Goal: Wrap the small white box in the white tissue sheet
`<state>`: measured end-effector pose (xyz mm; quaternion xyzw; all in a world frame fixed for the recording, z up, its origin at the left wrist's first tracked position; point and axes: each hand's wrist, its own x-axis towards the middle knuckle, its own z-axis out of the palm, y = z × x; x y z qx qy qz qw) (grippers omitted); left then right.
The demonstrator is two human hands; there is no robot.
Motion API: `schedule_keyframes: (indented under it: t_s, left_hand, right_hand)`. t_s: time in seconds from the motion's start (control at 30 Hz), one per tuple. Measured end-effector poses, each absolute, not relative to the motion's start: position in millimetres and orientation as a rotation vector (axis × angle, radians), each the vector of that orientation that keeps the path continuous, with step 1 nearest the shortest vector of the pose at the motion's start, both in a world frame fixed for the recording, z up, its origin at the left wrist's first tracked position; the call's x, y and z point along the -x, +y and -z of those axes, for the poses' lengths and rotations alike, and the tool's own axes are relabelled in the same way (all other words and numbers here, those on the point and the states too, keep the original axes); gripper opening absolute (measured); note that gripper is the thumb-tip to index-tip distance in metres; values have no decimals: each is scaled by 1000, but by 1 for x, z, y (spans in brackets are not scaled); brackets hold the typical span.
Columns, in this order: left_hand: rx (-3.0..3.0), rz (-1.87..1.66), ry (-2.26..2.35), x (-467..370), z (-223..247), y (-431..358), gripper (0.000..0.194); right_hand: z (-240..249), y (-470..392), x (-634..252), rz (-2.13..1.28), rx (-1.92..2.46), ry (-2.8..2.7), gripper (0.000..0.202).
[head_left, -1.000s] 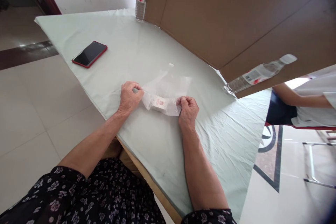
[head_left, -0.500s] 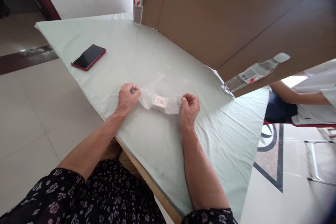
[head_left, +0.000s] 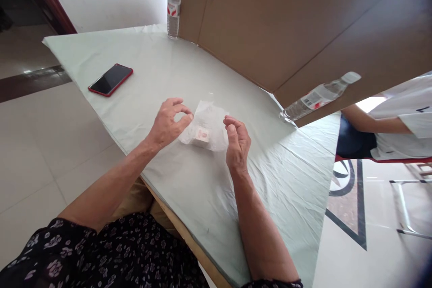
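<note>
A small pale block [head_left: 201,137] with a reddish printed mark on top lies on a crumpled, translucent wrapping sheet [head_left: 212,119]. The sheet spreads behind the block and to both sides of it. At the sheet's left, my left hand [head_left: 171,121] is raised, thumb and forefinger curved with a gap between them, holding nothing. My right hand [head_left: 238,141] stands on its side by the sheet's right edge, fingers lightly bent and apart from the thumb. Whether its fingertips touch the sheet I cannot tell.
A pale green cloth covers the table [head_left: 189,193]. A red-cased phone [head_left: 110,80] lies at the left. Brown cardboard panels [head_left: 243,22] stand behind, with an upright water bottle [head_left: 173,13] and a leaning one [head_left: 319,97] against them. Another person's arm [head_left: 371,121] shows at right.
Both hands have let go of the wrapping sheet, which has sprung from a taut strip into a looser, wider shape. My left hand has lifted slightly, its fingers parting.
</note>
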<state>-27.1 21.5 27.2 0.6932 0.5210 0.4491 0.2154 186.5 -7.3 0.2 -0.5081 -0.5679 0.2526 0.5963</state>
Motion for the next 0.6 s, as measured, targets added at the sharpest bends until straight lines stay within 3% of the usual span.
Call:
schedule_keyframes:
  t_s: [0.17, 0.3, 0.6]
  left_hand:
    - [-2246, -576, 1372, -4, -55, 40, 30]
    - [-2296, -133, 1467, -7, -50, 64, 30]
    - [-1944, -509, 1701, 43, -28, 75, 32]
  right_hand:
    - [10, 10, -200, -1185, 1071, -1052, 59]
    - [19, 15, -213, -1421, 1013, -888, 64]
    - [31, 16, -211, -1327, 1138, -1075, 61]
